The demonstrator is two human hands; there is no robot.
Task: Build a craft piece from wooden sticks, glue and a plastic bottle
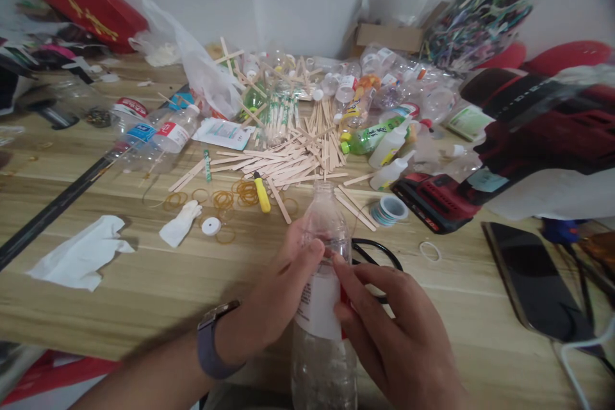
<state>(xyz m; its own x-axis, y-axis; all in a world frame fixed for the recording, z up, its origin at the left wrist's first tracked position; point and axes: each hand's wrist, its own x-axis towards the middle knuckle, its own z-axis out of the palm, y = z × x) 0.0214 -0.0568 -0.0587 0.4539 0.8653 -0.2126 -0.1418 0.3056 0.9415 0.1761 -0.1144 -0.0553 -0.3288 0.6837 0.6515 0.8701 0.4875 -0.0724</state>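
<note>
A clear plastic bottle (323, 359) with a white and red label stands upright at the table's near edge, its neck uncapped. My left hand (288, 278) is wrapped round the bottle's upper part from the left, the thumb lying across its front. From the right, my right hand (394, 327) meets the bottle near the top of the label, thumb and forefinger close together. Whether something small is pinched between those fingertips is too unclear to make out. A watch with a purple strap (216, 339) sits on my left wrist.
Behind the bottle lie a heap of wooden sticks (298, 157), rubber bands (223, 200) and a yellow-handled tool (262, 192). Plastic bottles (175, 131) stand at left and back. A red and black power tool (480, 166), a tape roll (389, 210) and a phone (533, 278) are at right.
</note>
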